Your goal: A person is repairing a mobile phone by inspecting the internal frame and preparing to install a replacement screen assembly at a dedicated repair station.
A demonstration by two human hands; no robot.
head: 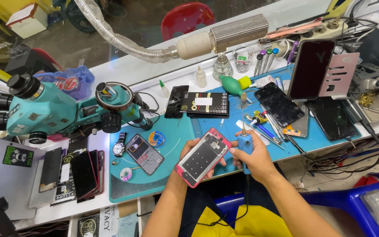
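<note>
Teal microscope (44, 109) far left, wristwatch (119, 149) and spare phone (144, 154) on the blue mat (176, 131). Left hand (192, 151) cups the opened pink-rimmed phone (203, 157) from beneath, above the mat's front edge, fingers wrapped round its edges. Right hand (253, 160) fists the blue corded tool (244, 145) upright, just beside the phone. Risk: tip slipping onto the exposed back; the phone tilts, unsupported.

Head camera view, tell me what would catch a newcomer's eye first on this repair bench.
Front and centre, the left hand holds an opened pink-framed phone over the blue work mat, while the right hand grips a blue corded tool with its thin tip pointing up. At the left edge sits a large teal microscope. A ribbed hose with a finned metal nozzle hangs across the top.
</note>
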